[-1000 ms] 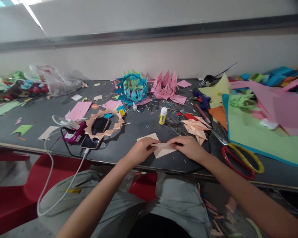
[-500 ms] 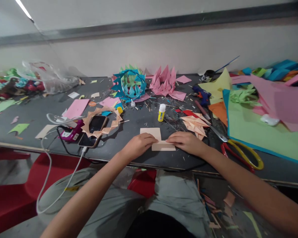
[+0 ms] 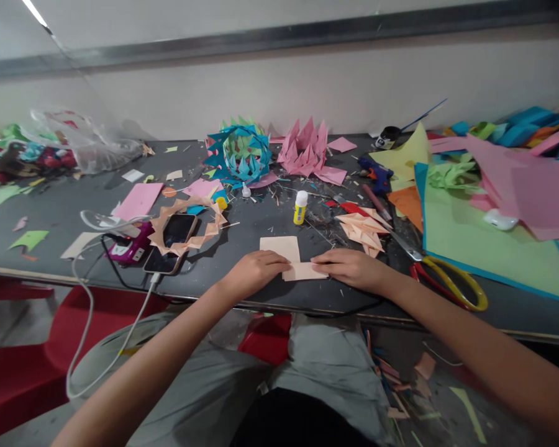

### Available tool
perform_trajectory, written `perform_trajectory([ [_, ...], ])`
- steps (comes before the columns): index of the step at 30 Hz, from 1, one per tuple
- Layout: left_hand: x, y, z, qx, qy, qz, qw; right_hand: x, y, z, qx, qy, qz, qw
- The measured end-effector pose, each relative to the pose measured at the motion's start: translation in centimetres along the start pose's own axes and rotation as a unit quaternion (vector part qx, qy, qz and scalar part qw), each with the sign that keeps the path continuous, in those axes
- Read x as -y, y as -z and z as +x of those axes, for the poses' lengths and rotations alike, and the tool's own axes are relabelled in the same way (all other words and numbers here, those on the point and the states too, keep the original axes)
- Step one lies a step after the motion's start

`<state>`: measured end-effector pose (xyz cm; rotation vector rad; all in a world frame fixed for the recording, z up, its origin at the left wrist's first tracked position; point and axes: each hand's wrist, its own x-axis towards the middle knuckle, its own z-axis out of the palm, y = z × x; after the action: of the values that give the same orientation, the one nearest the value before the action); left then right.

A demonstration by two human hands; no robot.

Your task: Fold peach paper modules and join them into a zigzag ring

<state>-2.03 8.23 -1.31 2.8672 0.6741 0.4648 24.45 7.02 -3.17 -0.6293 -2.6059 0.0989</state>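
Peach paper strip (image 3: 306,272) lies on the bench (image 3: 251,230) beside a flat peach sheet (image 3: 280,246); left hand (image 3: 255,270) and right hand (image 3: 349,266) press opposite ends (whether pinched, cannot tell). Step judged: creasing. Next move calls for even pressure along the fold.

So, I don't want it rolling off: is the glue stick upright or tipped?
Upright: the glue stick stands on the table, yellow end down, white end up.

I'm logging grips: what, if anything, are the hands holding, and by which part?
A peach paper strip: left hand at its left end, right hand at its right end. Whether pinched or just pressed down, I can't tell.
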Motion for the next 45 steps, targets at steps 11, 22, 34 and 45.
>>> perform_trajectory([
  [11,-0.2,0.4,-0.1,0.035,-0.011,0.133,0.990,0.5,0.7,0.7,0.033,0.013,-0.062,0.997],
  [22,-0.1,0.6,0.2,0.049,-0.067,0.159,0.984,0.4,0.5,0.7,0.049,0.022,-0.057,0.997],
  [34,-0.2,0.5,0.3,0.074,-0.045,0.159,0.984,0.3,0.3,0.7,0.049,-0.001,-0.027,0.998],
  [45,-3.3,-0.2,1.3,0.088,-0.001,0.124,0.988,0.6,0.5,1.5,0.093,-0.004,0.017,0.995],
])
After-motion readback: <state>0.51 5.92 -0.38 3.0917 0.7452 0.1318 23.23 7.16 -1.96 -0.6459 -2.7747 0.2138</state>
